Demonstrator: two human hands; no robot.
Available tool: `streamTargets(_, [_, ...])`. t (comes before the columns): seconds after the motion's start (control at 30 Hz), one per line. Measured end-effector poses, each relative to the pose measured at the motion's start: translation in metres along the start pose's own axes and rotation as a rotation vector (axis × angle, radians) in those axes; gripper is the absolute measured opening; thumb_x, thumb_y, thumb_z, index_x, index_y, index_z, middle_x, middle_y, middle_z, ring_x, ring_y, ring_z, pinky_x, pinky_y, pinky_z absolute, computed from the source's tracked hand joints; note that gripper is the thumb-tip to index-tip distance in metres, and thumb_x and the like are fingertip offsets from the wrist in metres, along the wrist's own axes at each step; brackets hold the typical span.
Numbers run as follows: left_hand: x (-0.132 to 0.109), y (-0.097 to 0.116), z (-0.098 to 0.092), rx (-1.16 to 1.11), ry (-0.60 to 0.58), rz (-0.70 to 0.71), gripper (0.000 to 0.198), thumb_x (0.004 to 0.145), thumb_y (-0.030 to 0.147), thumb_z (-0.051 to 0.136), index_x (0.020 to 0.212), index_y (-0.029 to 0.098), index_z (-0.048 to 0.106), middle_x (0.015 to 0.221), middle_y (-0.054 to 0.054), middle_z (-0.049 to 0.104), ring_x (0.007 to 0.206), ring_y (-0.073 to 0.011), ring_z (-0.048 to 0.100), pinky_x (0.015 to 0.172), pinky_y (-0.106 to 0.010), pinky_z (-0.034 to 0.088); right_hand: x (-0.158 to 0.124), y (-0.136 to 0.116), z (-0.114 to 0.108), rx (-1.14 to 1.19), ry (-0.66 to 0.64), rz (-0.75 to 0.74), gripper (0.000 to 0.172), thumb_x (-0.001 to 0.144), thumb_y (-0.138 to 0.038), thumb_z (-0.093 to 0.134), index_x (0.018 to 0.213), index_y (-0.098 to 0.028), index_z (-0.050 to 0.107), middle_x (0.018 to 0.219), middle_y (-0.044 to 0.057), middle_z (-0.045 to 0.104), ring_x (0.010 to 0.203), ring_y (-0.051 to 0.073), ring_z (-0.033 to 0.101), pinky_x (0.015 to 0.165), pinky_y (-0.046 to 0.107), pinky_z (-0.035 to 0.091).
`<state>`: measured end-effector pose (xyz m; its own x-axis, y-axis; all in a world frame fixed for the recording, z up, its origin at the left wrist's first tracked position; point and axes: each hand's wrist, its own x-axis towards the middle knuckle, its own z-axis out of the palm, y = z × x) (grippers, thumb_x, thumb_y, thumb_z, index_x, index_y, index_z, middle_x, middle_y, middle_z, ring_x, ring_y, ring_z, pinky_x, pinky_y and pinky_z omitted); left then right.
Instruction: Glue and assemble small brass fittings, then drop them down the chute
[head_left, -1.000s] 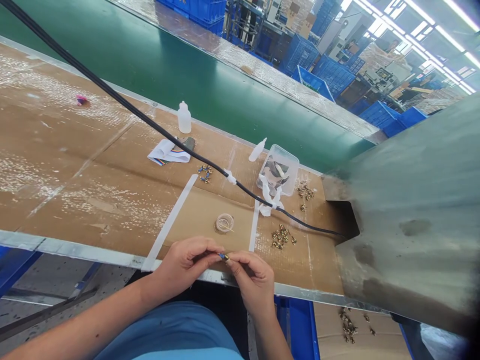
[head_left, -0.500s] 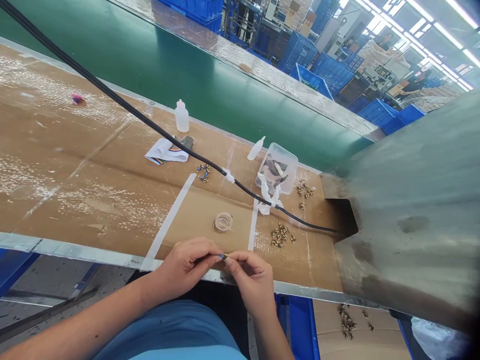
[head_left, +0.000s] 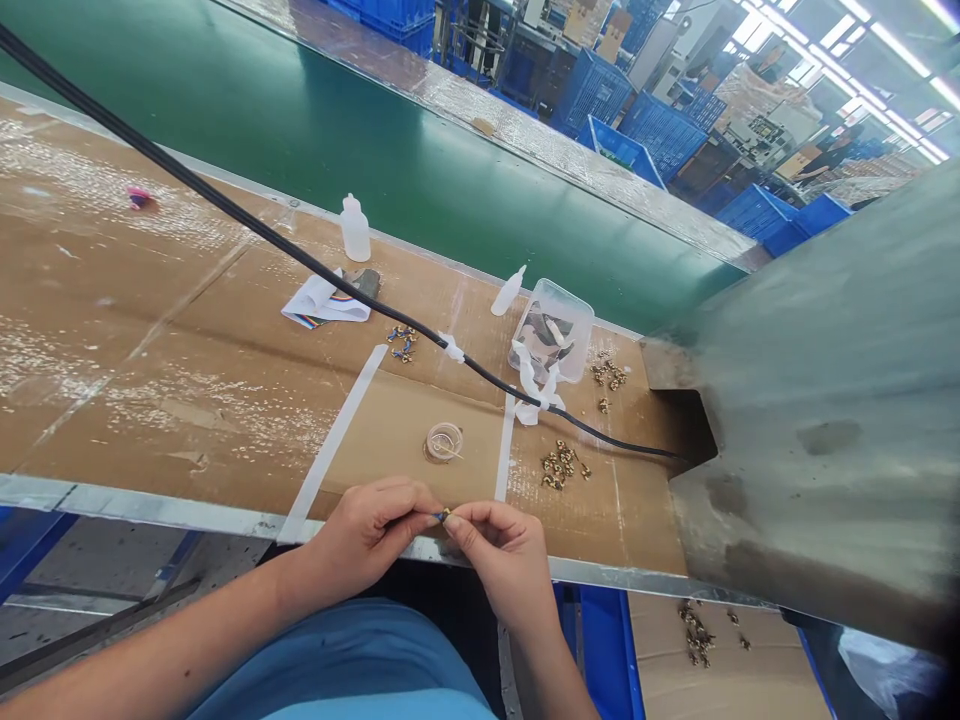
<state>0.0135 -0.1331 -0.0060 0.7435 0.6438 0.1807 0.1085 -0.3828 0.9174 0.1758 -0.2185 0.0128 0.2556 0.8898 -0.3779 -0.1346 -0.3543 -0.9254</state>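
Observation:
Between my fingertips, over the bench's front edge, is a small blue and brass-coloured piece [head_left: 442,515], its exact kind too small to tell. My left hand [head_left: 379,525] pinches its blue end. The thumb and forefinger of my right hand [head_left: 500,548] close on the brass end. Just beyond lies a small round clear tub [head_left: 443,442] with a thin stick in it. Right of the tub is a pile of small brass-coloured pieces [head_left: 561,466]. A few blue and brass pieces [head_left: 401,343] lie farther back, left of the tub.
A black cable [head_left: 247,215] crosses above the cardboard-covered bench [head_left: 225,370]. Behind are two white squeeze bottles, one upright [head_left: 355,230], and a clear plastic box [head_left: 555,330]. A metal housing [head_left: 825,420] bounds the right. A green conveyor belt [head_left: 360,130] runs behind.
The view has shifted slightly, so the bench items sit a little farther left. Both hands keep their pinch on the small piece, with barely any movement.

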Motion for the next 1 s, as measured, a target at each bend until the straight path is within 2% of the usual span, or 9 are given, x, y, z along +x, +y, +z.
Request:
streamTargets(0.17, [-0.0006,-0.0014,0.0015,0.007,0.004,0.003,0.016,0.093,0.014,0.047,0.089,0.017,0.062,0.079,-0.001,0.063,0.074,-0.0115,0.057,0.069,-0.02,0.043,0.0001,0.0015,-0.0001,-0.046,0.003,-0.032,0.018,0.076,-0.031,0.07,0.073,-0.013,0.07,0.062,0.002,0.063,0.055,0.011,0.052,0.053,0.022,0.041])
streamTargets(0.37, [0.0007,-0.0029,0.0014,-0.004,-0.022,0.006,0.017,0.093,0.014,0.047,0.088,0.017,0.062,0.079,-0.001,0.063,0.075,-0.012,0.058,0.069,-0.021,0.043,0.0004,0.0046,-0.003,-0.273,0.048,-0.225,0.012,0.08,-0.025,0.066,0.074,-0.017,0.073,0.067,0.002,0.066,0.061,0.013,0.056,0.057,0.023,0.043])
streamTargets(0.53, [-0.0004,-0.0028,0.0011,0.01,-0.033,0.01,0.017,0.093,0.015,0.046,0.089,0.016,0.062,0.079,-0.002,0.064,0.075,-0.013,0.059,0.069,-0.022,0.044,-0.0003,0.0046,-0.004,-0.344,0.053,-0.347,0.01,0.081,-0.021,0.066,0.075,-0.019,0.073,0.07,0.001,0.069,0.065,0.014,0.06,0.06,0.022,0.045])
streamTargets(1.0, [0.0014,-0.0019,0.0001,0.021,-0.06,0.0,0.017,0.093,0.014,0.045,0.088,0.017,0.061,0.08,-0.002,0.064,0.076,-0.0131,0.058,0.07,-0.021,0.043,-0.0006,0.0038,-0.0048,-0.362,0.025,-0.339,0.012,0.084,-0.022,0.064,0.077,-0.019,0.073,0.071,0.002,0.069,0.066,0.015,0.06,0.063,0.024,0.045])
